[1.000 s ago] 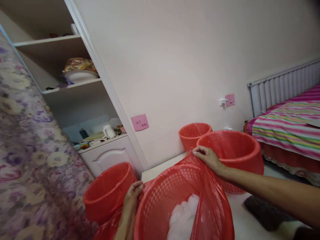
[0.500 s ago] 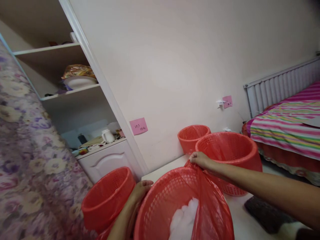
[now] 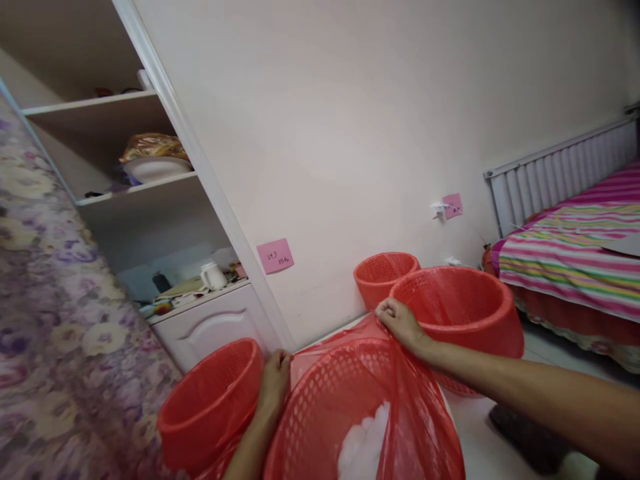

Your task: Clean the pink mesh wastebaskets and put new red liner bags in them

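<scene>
My left hand (image 3: pixel 276 381) pinches the edge of a thin red plastic bag (image 3: pixel 417 420) at the left of the nearest basket. Across the far rim, my right hand (image 3: pixel 399 323) is closed on the gathered edge of the same bag. Between both hands the film stretches over the far side of the red perforated basket (image 3: pixel 320 407). White soft material (image 3: pixel 364 443) lies inside that basket. The basket's lower part falls outside the picture.
A red bag-lined basket (image 3: pixel 210 400) stands left; a large lined basket (image 3: pixel 457 300) and a smaller basket (image 3: pixel 385 270) stand behind on the right. Also in view are a floral curtain (image 3: pixel 65 333), shelving (image 3: pixel 240 250), and a bed (image 3: pixel 575 260).
My left hand has moved up and slightly left and now grips the bag's edge. The bag is pulled taut between my hands beyond the far rim. My right hand keeps its hold.
</scene>
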